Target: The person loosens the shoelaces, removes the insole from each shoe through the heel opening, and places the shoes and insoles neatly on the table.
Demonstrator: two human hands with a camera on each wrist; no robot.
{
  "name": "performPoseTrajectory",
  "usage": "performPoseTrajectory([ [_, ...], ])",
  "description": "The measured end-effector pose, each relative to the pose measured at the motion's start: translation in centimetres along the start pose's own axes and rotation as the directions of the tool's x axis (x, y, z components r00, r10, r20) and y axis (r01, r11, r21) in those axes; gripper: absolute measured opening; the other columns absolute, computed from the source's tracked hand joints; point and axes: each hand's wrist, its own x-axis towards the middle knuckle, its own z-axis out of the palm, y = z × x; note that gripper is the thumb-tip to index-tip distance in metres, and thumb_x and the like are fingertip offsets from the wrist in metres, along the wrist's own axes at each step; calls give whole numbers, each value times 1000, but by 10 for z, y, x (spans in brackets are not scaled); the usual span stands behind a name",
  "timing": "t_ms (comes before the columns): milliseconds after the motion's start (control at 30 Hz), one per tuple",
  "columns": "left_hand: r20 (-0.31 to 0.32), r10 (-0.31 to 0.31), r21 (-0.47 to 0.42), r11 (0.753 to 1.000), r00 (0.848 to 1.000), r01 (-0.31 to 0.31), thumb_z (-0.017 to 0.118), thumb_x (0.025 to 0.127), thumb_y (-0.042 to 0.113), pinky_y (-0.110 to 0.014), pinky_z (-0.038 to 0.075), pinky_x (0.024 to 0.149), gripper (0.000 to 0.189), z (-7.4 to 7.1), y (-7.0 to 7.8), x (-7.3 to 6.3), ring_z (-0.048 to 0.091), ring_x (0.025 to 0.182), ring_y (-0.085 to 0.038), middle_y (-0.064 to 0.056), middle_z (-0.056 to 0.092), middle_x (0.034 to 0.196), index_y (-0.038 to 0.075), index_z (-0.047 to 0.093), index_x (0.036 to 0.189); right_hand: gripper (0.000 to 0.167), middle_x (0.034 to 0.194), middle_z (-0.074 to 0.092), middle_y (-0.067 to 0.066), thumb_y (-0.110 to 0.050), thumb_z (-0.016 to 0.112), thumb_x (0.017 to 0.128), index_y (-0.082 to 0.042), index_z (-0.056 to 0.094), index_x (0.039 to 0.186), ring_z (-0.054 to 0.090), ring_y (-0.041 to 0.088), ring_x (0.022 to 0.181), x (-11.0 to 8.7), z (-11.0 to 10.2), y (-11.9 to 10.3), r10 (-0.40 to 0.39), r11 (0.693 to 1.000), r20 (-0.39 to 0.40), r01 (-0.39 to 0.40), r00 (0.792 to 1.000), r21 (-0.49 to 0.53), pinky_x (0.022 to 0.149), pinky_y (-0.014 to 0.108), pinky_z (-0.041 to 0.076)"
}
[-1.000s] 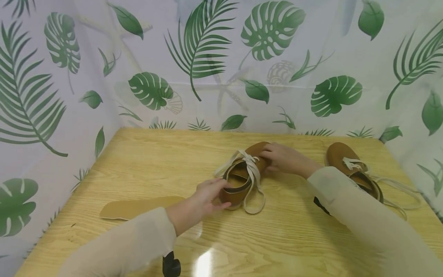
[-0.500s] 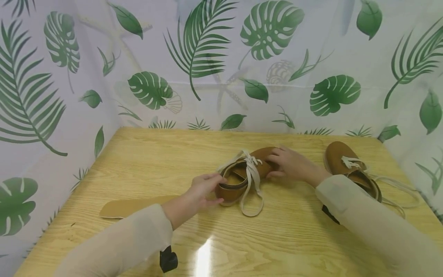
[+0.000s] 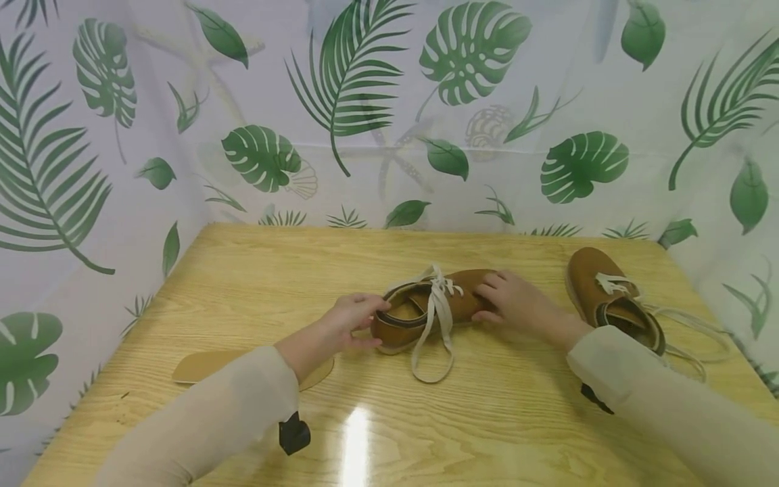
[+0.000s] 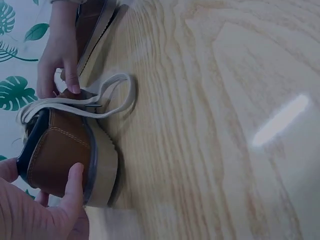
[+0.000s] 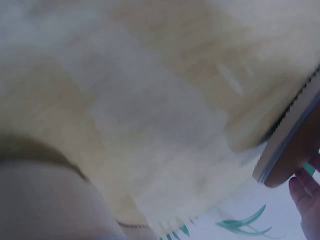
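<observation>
A brown lace-up shoe [image 3: 467, 291] lies sideways in the middle of the wooden table, toe to the right, its off-white laces [image 3: 439, 311] tied at the tongue with a long loop over the near side. My left hand [image 3: 347, 321] holds the heel, fingers at the collar. In the left wrist view, the thumb [image 4: 75, 185] presses the stitched heel. Around the toe, my right hand [image 3: 517, 304] grips with fingers on top and thumb on the near side. The right wrist view shows only the toe [image 5: 292, 155] and some fingertips at its edge.
A second brown shoe [image 3: 589, 274] stands at the right, its loose laces [image 3: 700, 325] trailing to the right. A flat tan insole [image 3: 203, 367] lies at the left, partly behind my left sleeve. A leaf-print cloth [image 3: 377, 149] rises behind the table [image 3: 274, 270].
The held shoe has turned from slanting to nearly sideways, its toe swinging right and nearer, its heel moving left. Both hands moved along with it, and more of the insole shows.
</observation>
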Motion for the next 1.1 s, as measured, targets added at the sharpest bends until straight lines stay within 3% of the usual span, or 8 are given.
performPoseTrajectory([
  [167, 28, -32, 36, 999, 999, 31, 59, 92, 16, -38, 58, 85, 36, 1, 6, -1, 38, 113, -28, -13, 42, 130, 5, 54, 126, 49, 100, 59, 15, -34, 76, 76, 1, 62, 107, 58, 33, 89, -9, 5, -7, 11, 1000, 3, -10, 1000, -19, 80, 45, 53],
  [433, 40, -54, 58, 997, 998, 51, 57, 94, 17, -38, 57, 88, 38, 0, 10, -2, 39, 116, -30, -12, 39, 138, 7, 52, 131, 43, 99, 60, 16, -34, 71, 80, 0, 63, 106, 57, 33, 83, -20, 4, -17, -28, 997, -74, 23, 997, -75, 73, 44, 54],
  [533, 55, -35, 73, 997, 998, 31, 57, 94, 17, -38, 57, 88, 40, -1, 9, -1, 38, 118, -31, -13, 39, 139, 7, 51, 132, 39, 96, 59, 15, -39, 56, 93, -2, 63, 104, 57, 30, 79, -24, 5, -22, -29, 995, -121, 17, 992, -103, 65, 40, 53],
  [633, 74, -27, 72, 997, 997, 21, 57, 94, 17, -38, 57, 87, 40, -2, 8, 2, 37, 121, -33, -12, 40, 139, 8, 51, 132, 46, 93, 59, 13, -41, 37, 100, -4, 64, 103, 56, 29, 76, -28, 3, -27, -19, 990, -133, 0, 991, -138, 61, 39, 52],
  [767, 99, -33, 71, 997, 995, 27, 57, 94, 16, -38, 57, 87, 39, 0, 7, 4, 37, 121, -32, -12, 40, 138, 8, 52, 132, 32, 98, 64, 15, -30, 58, 94, -1, 64, 107, 62, 32, 84, -34, -5, -41, 70, 988, -107, -84, 992, -128, 70, 42, 57],
  [867, 115, -40, 67, 997, 993, 32, 58, 93, 16, -38, 58, 86, 40, 1, 6, 5, 37, 120, -31, -11, 38, 139, 8, 53, 132, 42, 111, 65, 22, -18, 71, 81, 4, 62, 116, 63, 38, 99, -40, -12, -55, 184, 979, -74, -190, 980, -78, 81, 45, 57],
  [1000, 132, -46, 67, 997, 990, 38, 58, 94, 16, -39, 58, 85, 41, 3, 6, 6, 35, 124, -33, -10, 34, 144, 9, 52, 133, 43, 113, 64, 25, -18, 69, 83, 5, 62, 118, 62, 40, 103, -45, -16, -65, 248, 964, -102, -255, 964, -70, 82, 45, 57],
  [1100, 148, -41, 84, 996, 988, 29, 57, 94, 17, -39, 58, 84, 41, 4, 6, 6, 33, 129, -35, -10, 31, 147, 9, 51, 134, 43, 108, 66, 25, -31, 51, 96, 6, 64, 114, 65, 40, 98, -48, -17, -66, 223, 967, -166, -240, 960, -85, 77, 45, 58],
])
